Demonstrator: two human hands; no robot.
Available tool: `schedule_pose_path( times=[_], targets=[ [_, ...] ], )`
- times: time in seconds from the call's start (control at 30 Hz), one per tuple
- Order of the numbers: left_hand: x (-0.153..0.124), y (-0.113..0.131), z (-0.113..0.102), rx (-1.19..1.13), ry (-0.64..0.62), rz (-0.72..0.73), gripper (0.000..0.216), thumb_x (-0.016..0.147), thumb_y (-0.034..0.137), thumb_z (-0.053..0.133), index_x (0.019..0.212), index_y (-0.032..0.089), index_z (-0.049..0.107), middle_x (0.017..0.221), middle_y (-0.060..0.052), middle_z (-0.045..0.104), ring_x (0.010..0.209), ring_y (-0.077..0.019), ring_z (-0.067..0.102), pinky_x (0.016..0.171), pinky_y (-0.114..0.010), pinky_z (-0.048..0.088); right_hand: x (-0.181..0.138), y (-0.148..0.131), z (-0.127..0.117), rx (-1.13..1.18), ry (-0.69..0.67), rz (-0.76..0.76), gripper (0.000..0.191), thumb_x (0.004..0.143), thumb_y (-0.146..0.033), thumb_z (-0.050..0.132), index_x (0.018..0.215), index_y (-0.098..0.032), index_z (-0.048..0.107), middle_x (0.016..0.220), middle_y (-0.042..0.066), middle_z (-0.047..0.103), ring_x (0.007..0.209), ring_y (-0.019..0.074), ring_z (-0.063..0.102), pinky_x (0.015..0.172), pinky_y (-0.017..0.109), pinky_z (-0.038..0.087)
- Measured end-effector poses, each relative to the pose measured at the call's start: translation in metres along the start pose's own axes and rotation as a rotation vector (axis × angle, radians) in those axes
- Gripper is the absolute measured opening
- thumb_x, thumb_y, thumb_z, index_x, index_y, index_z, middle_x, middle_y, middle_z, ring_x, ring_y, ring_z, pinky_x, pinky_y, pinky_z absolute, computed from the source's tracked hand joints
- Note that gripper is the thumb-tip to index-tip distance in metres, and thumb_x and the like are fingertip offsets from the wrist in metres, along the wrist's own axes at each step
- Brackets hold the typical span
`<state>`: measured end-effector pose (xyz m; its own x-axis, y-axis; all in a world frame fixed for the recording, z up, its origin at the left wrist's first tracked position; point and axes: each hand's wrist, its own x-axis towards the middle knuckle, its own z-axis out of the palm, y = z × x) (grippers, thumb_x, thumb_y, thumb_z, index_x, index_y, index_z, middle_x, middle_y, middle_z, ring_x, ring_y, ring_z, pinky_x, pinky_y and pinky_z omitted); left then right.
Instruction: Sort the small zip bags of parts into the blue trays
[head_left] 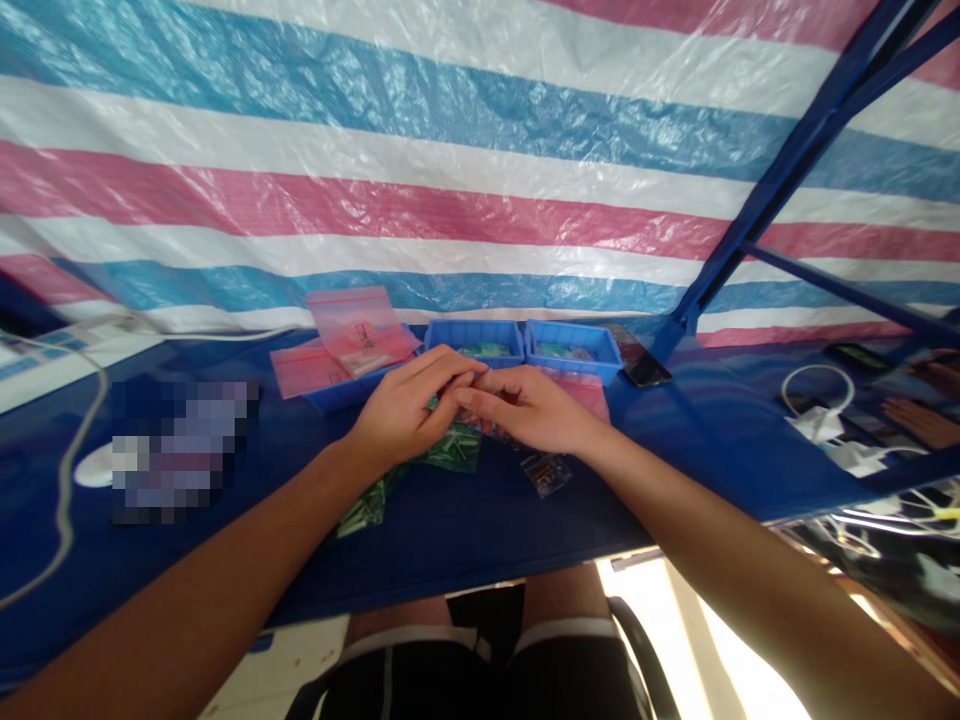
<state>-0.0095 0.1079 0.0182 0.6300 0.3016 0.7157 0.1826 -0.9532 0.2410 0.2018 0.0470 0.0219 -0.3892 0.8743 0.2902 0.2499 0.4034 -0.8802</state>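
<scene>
My left hand (412,405) and my right hand (529,405) meet over the blue table, fingers curled and pressed together. Whatever sits between the fingertips is hidden or too small to name. Below them lie green plastic packets (459,448) with thin pieces inside. A small clear bag (546,474) of dark and brownish parts rests under my right wrist. Pink zip bags (364,335) lie across a blue bin (337,398) to the left of my hands. Another pink bag (589,390) shows behind my right hand.
Two blue bins (474,326) (574,335) holding small packets stand behind my hands. A phone (637,358) lies right of them. White cables and plugs (821,425) are on the right, near another person's hand (919,422). A cable (94,420) runs down the left side.
</scene>
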Motion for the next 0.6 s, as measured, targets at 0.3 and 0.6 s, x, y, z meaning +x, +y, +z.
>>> schedule_pose_path(
  times=[0.3, 0.6],
  targets=[
    [-0.001, 0.007, -0.004, 0.013, -0.187, 0.014, 0.030, 0.111, 0.023, 0.049, 0.134, 0.017, 0.067, 0.118, -0.012, 0.073, 0.104, -0.0203, 0.071, 0.093, -0.031, 0.057, -0.010, -0.010, -0.002, -0.248, -0.143, -0.075, 0.052, 0.107, -0.053, 0.062, 0.071, -0.017, 0.062, 0.065, -0.003, 0.053, 0.061, 0.0109, 0.047, 0.059, 0.028, 0.030],
    [0.000, 0.003, 0.001, 0.070, 0.009, 0.008, 0.037, 0.108, 0.016, 0.051, 0.141, 0.019, 0.067, 0.127, -0.012, 0.071, 0.116, -0.0219, 0.070, 0.103, -0.036, 0.058, -0.003, -0.005, 0.001, 0.053, -0.066, -0.012, 0.053, 0.106, -0.067, 0.056, 0.086, -0.020, 0.070, 0.077, 0.000, 0.068, 0.069, 0.0168, 0.061, 0.066, 0.029, 0.046]
  ],
)
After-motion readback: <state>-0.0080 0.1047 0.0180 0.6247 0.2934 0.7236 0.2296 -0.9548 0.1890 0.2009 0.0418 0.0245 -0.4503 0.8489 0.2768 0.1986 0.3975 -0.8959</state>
